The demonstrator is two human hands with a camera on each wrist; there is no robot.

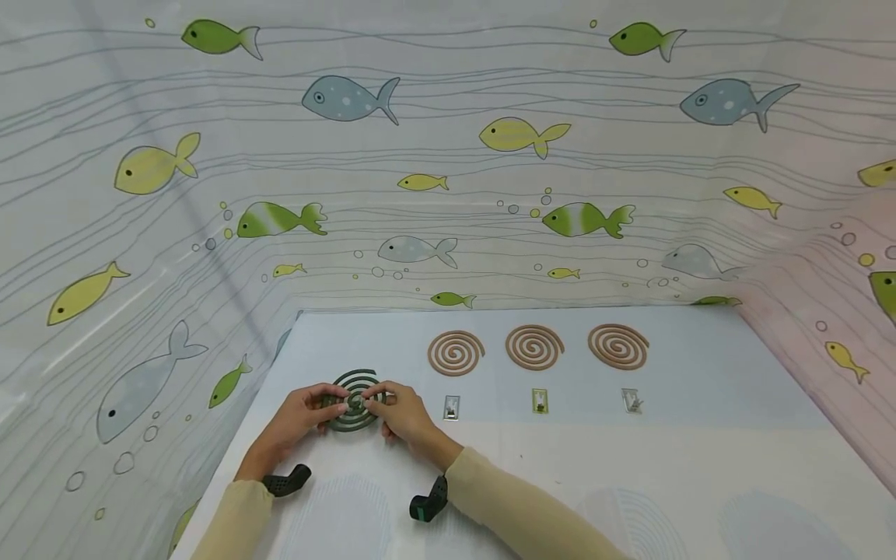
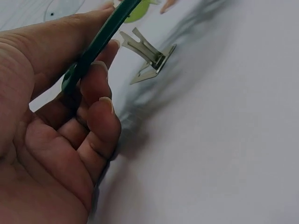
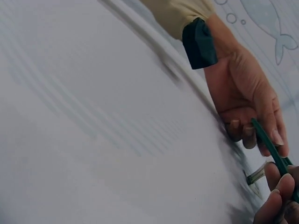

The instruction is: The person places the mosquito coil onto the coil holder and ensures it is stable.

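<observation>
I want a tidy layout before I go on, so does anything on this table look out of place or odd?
Nothing is spilled or broken. The one odd thing: the green coil is off the table, in the grip of both the left hand and right hand, while three brown coils lie flat in a row behind small metal stands.

A fish-printed curtain (image 1: 448, 155) is hanging around a pale blue table (image 1: 700, 467), soft even light falling everywhere.

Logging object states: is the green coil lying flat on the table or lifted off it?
Lifted. The green coil is gripped by left hand and right hand, edge raised above the metal stand.
</observation>
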